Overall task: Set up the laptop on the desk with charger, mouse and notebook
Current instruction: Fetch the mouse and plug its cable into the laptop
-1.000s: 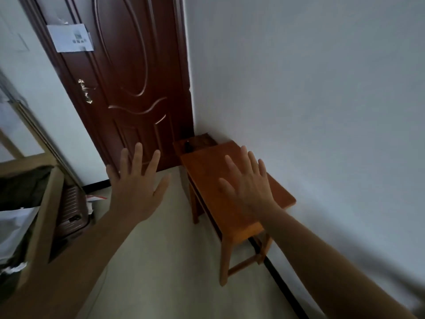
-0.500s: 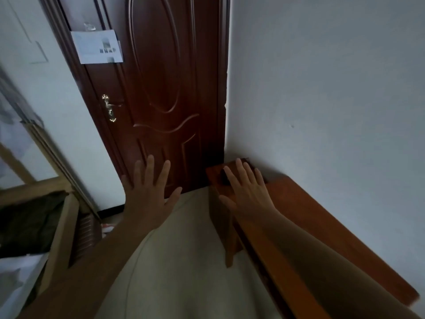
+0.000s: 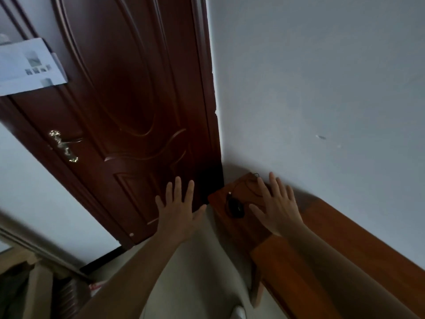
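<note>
In the head view, the left hand is raised with its palm facing away and all fingers spread wide; it holds nothing and hangs in front of the lower part of a dark brown panelled door. The right hand is likewise fully spread and empty, stretched out above the far end of the wooden desk, which runs along the pale wall into the corner beside the door. Whether the right palm touches the wood cannot be told.

A black mouse lies on the desk's far end, just left of the right hand's thumb and apart from it. Its thin dark cable loops back across the wood toward the wall, passing beneath the right hand's fingers.

On the door, a brass handle sits at mid-height, and a white sheet of paper is fixed near the upper left. The pale floor shows between the two bare forearms. At lower left stands a light wooden frame, blurred and dim.
</note>
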`<state>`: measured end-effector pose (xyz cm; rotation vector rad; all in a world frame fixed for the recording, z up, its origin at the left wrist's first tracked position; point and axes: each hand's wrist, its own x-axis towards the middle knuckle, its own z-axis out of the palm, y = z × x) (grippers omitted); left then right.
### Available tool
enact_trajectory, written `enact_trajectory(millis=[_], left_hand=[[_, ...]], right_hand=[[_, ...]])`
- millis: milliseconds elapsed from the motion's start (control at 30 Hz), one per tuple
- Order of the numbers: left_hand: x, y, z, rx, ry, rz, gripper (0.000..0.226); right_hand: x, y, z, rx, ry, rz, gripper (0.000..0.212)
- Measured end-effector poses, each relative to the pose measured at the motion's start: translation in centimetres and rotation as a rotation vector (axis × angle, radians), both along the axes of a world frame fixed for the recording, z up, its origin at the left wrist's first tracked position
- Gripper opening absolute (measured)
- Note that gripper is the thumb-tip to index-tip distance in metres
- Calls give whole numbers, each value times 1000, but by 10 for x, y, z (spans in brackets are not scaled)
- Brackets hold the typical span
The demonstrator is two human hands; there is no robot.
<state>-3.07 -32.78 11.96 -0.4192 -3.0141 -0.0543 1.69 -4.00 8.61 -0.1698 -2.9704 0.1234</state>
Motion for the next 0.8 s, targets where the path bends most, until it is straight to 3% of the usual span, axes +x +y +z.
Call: enact_trajectory(millis=[400, 800], left_hand=[[-230, 72, -13, -128, -113, -273, 77], [-391, 136, -159, -207, -556, -610, 82]], right_hand=[[-177, 39, -29, -137, -174, -160, 80], [-231, 22, -154, -436, -445, -600, 81]])
